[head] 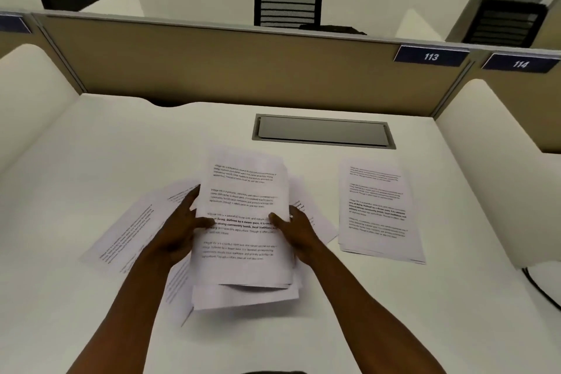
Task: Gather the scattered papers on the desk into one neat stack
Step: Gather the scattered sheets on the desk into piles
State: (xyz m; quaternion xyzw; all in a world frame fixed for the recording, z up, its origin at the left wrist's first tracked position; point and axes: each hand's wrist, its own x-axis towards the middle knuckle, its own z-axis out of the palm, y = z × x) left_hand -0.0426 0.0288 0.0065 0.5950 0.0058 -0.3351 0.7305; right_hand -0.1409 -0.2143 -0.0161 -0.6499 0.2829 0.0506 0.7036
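In the head view, the person is holding a bundle of papers above the white table, tilted up toward the camera. The left hand is gripping the bundle's left edge, thumb lying across the printed face, and the right hand is gripping the right edge the same way, so both are clamped on the sheets. The bundle's lower edge is looking ragged: several sheets are sagging and sticking out below the top page, so the edges are not yet squared.

Loose sheets are lying fanned on the table to the left, partly under the bundle, a few more are peeking out behind the right hand, and a separate small pile is sitting well apart to the right, near a grey cable hatch.

To do this step well, the person is probably best off loosening both grips slightly and tapping the bundle's lower edge on the table so the sheets drop level, then laying it flat before collecting the rest. Squeezing hard risks creasing the sagging sheets.
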